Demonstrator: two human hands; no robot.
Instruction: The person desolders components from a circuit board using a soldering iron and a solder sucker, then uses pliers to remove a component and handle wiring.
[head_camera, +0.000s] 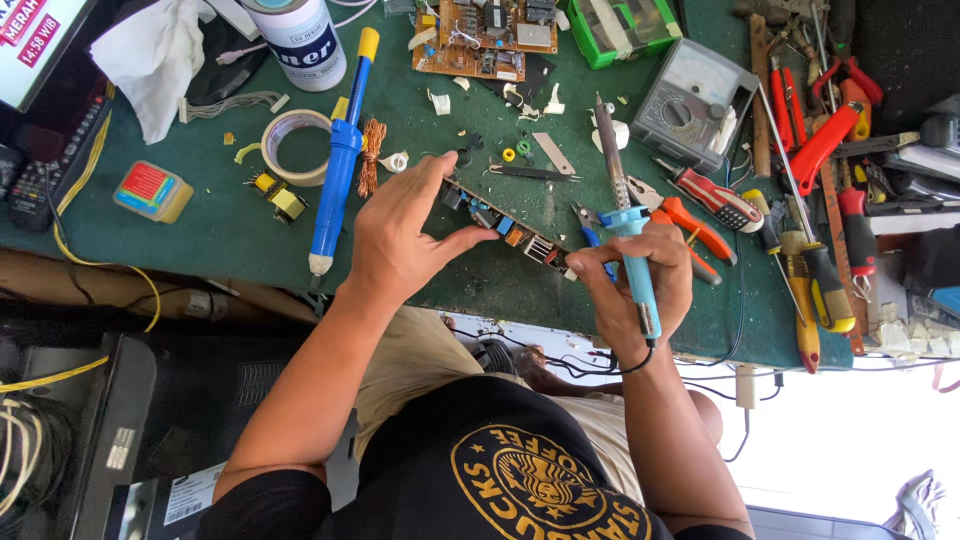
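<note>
- Left hand (405, 235) is clamped on the near end of a narrow circuit board (500, 225), thumb under its front edge, fingers curled over the top.
- The board stands on edge on the green work mat (220, 225), running from the left hand across to the right hand.
- Right hand (630, 280) is wrapped tight around a blue soldering iron (625, 215), tip pointing away from the body, just past the board's far end.
- Its fingertips touch the board's right end.
- A blue desoldering pump (340, 150) lies just left of the left hand, with a tape roll (295, 145) beside it.
- Orange-handled pliers (690, 225) sit right behind the iron.
- A multimeter (690, 100) rests further back.
</note>
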